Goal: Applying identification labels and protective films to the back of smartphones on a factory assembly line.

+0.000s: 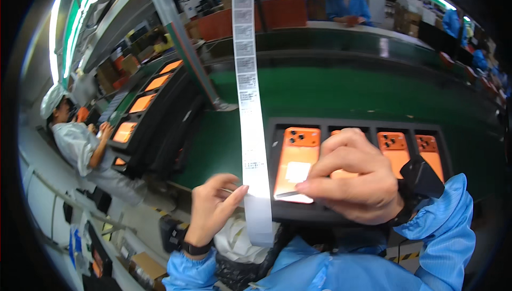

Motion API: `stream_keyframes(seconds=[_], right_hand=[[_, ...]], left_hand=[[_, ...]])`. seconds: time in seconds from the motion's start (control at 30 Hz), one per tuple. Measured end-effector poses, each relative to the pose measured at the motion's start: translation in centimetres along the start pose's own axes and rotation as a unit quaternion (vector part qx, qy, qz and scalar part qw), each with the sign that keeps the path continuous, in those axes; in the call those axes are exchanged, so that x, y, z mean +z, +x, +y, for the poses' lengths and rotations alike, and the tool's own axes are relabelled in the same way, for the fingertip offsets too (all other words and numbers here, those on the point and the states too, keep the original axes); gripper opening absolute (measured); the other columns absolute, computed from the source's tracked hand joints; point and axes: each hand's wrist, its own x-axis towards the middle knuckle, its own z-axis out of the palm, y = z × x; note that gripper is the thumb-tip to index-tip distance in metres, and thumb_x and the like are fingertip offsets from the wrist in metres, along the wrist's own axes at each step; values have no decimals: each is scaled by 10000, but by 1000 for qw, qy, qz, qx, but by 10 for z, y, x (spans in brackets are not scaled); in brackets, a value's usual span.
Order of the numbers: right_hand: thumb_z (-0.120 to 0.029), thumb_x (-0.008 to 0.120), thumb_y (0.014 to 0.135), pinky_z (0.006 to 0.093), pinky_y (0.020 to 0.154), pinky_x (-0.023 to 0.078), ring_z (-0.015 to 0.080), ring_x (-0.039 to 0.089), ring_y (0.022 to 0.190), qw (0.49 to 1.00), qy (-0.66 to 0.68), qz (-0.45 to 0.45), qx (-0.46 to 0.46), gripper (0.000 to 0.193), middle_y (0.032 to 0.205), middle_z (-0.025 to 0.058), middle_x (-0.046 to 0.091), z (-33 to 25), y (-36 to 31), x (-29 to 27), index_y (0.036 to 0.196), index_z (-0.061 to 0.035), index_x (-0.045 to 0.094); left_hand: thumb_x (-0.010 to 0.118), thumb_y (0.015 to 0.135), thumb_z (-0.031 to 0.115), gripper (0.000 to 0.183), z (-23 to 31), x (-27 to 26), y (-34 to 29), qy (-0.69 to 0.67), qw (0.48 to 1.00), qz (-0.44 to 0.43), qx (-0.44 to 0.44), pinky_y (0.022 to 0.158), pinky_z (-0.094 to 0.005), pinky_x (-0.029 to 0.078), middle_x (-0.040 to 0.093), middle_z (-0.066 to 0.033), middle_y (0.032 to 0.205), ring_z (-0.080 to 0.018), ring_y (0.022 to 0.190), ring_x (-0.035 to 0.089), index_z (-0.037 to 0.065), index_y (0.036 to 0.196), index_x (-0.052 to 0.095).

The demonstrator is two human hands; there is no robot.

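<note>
From the view's centre, toward four o'clock, orange phones (290,155) with black lenses lie in a black tray (304,212); the nearest bears a white square (298,172). A white strip (250,131) patterned with blocks of dark print, greyer toward twelve o'clock, runs down to six. The worktop (341,88) at two o'clock is deep green. Sleeves (448,227) at four and seven o'clock are light blue, the former finely lined. At nine, a co-worker's coat (74,141) is whitish.
</note>
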Motion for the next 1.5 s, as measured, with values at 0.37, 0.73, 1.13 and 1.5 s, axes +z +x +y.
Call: stream_keyframes(seconds=[0.37, 0.73, 1.13, 1.5], right_hand=[[-51, 771, 647, 348, 720, 403, 222, 579, 784, 980, -190, -11, 51, 222, 801, 23, 649, 6, -41, -66, 852, -49, 685], [-82, 709, 680, 355, 740, 406, 195, 606, 780, 968, -246, -24, 52, 148, 839, 15, 647, 20, -51, -81, 819, -92, 658], [-89, 682, 684, 307, 664, 437, 188, 607, 729, 974, -224, 0, 47, 126, 790, 31, 616, 32, -57, -79, 804, -72, 646], [-64, 716, 736, 316, 660, 435, 200, 592, 704, 983, -109, 9, 148, 110, 756, 48, 624, 36, -64, -78, 829, -43, 663]], left_hand=[[733, 715, 201, 295, 61, 105, 38, 278, 801, -335, 412, 717, -404, 450, 559, -116, 876, -298, 827, 575, 23, 910, 602], [637, 700, 153, 181, 79, 125, 32, 480, 662, -337, 467, 706, -312, 475, 568, -71, 797, -209, 800, 571, 10, 811, 631], [603, 697, 148, 159, 78, 133, 31, 497, 643, -337, 476, 664, -295, 455, 588, -62, 781, -195, 756, 564, 7, 746, 658], [586, 682, 121, 111, 85, 127, 38, 464, 609, -431, 478, 675, -316, 444, 612, -79, 831, -220, 742, 572, 29, 699, 645]])
